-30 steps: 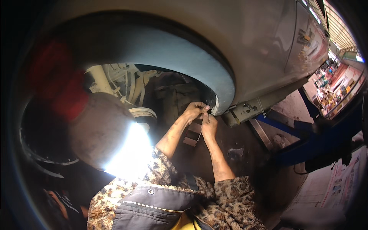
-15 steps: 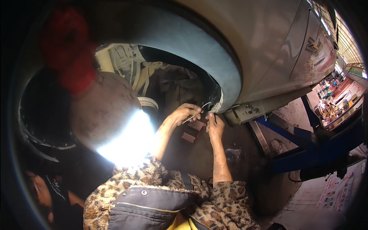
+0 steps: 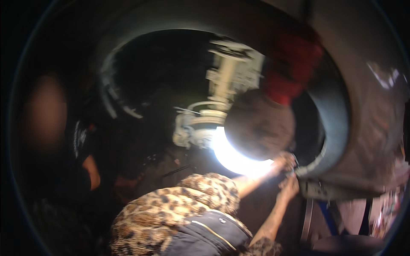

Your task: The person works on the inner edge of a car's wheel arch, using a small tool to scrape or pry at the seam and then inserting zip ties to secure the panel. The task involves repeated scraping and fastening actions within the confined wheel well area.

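My left hand [image 3: 284, 162] is closed at the lower end of the wheel arch, with a thin pale strip [image 3: 295, 160] at its fingertips. Just below it, the fingers of my right hand [image 3: 290, 186] are drawn together close to the bottom tip of the pale grey arch edge [image 3: 341, 123]. Motion blurs what they pinch. The two hands nearly meet. A round-shaded work lamp [image 3: 260, 126] with a red upper part [image 3: 294, 64] hangs in front, its glare washing over my left wrist.
Inside the wheel well stand a pale strut [image 3: 226, 74] and a hub assembly [image 3: 200, 123]. The car's side panel [image 3: 376, 141] curves away at right, above a sill [image 3: 341, 190] and a blue stand leg [image 3: 329, 217]. At left another person's arm [image 3: 91, 170] shows dimly.
The whole view has swung left, so my hands and the arch now appear further right and lower. The lamp now appears right of centre. Both hands stay together at the arch's end.
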Action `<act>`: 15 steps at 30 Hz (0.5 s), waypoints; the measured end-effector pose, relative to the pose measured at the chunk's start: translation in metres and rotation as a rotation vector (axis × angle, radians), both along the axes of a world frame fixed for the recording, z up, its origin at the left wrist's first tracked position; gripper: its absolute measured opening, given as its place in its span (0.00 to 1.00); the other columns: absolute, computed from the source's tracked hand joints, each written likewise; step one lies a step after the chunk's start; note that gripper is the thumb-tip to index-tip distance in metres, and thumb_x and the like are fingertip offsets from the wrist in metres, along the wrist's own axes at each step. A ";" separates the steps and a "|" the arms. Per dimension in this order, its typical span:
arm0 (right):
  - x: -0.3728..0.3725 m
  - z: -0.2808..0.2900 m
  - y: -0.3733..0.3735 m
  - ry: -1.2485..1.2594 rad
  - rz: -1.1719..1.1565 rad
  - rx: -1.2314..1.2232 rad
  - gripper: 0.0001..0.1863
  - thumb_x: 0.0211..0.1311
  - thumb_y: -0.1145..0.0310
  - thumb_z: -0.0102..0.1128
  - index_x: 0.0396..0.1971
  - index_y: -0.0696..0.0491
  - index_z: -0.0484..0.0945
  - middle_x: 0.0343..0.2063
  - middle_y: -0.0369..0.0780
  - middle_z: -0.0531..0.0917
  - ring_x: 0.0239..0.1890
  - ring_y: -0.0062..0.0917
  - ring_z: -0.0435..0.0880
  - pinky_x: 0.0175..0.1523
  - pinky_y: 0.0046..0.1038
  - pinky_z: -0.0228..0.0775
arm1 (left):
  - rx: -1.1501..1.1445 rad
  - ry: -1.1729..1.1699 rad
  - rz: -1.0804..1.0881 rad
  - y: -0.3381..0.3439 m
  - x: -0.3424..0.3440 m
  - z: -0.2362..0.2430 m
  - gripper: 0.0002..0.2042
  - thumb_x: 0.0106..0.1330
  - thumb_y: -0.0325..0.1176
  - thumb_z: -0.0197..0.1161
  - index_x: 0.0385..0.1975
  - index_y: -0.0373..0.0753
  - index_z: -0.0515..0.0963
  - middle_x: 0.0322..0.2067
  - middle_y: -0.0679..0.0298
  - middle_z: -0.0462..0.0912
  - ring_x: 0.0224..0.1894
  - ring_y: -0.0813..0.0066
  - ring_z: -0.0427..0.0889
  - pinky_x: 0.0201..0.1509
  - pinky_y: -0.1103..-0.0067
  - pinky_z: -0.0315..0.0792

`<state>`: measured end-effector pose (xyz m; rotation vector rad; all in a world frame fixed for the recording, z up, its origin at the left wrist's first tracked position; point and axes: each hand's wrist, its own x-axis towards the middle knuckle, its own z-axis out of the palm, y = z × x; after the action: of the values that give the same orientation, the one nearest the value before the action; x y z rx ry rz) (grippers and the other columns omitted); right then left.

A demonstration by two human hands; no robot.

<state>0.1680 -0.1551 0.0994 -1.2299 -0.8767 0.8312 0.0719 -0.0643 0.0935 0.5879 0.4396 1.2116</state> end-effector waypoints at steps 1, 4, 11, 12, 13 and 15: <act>-0.004 0.005 -0.005 0.033 0.002 -0.039 0.18 0.73 0.57 0.51 0.26 0.55 0.73 0.13 0.28 0.62 0.13 0.12 0.58 0.17 0.18 0.52 | -0.129 0.065 0.062 -0.006 0.006 0.007 0.06 0.67 0.32 0.62 0.37 0.37 0.78 0.28 0.61 0.83 0.23 0.79 0.77 0.25 0.83 0.72; -0.001 0.011 -0.014 0.180 0.036 -0.064 0.17 0.74 0.57 0.50 0.30 0.55 0.71 0.15 0.28 0.62 0.14 0.12 0.59 0.18 0.17 0.52 | -0.102 0.146 0.015 -0.005 0.004 0.008 0.07 0.69 0.33 0.60 0.37 0.36 0.76 0.26 0.64 0.80 0.22 0.80 0.75 0.25 0.83 0.72; -0.007 0.006 -0.002 0.028 0.032 -0.017 0.18 0.74 0.57 0.50 0.27 0.56 0.72 0.13 0.29 0.61 0.13 0.12 0.59 0.16 0.18 0.52 | -0.120 0.150 -0.063 -0.012 -0.010 0.007 0.07 0.70 0.33 0.60 0.37 0.35 0.76 0.27 0.64 0.80 0.23 0.80 0.75 0.27 0.83 0.72; -0.010 0.008 -0.002 0.039 0.034 -0.028 0.19 0.74 0.57 0.50 0.27 0.56 0.72 0.13 0.29 0.61 0.13 0.12 0.59 0.16 0.19 0.51 | -0.117 0.149 -0.067 -0.012 -0.010 0.005 0.07 0.70 0.33 0.60 0.37 0.35 0.76 0.27 0.64 0.80 0.23 0.80 0.75 0.27 0.83 0.72; -0.007 0.006 -0.002 0.041 0.025 -0.032 0.18 0.74 0.57 0.50 0.27 0.56 0.72 0.13 0.29 0.61 0.13 0.12 0.58 0.16 0.19 0.51 | -0.119 0.144 -0.078 -0.013 -0.006 0.004 0.07 0.70 0.33 0.60 0.37 0.35 0.76 0.27 0.64 0.80 0.24 0.80 0.75 0.27 0.83 0.73; -0.003 0.004 -0.002 0.045 0.011 -0.038 0.18 0.74 0.58 0.50 0.27 0.56 0.73 0.13 0.29 0.61 0.13 0.12 0.58 0.16 0.19 0.51 | -0.119 0.140 -0.095 -0.013 -0.001 0.004 0.07 0.70 0.33 0.60 0.37 0.35 0.76 0.27 0.64 0.80 0.24 0.80 0.76 0.28 0.83 0.73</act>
<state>0.1646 -0.1566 0.1031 -1.2361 -0.8354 0.8842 0.0706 -0.0772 0.0980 0.5869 0.5915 1.0496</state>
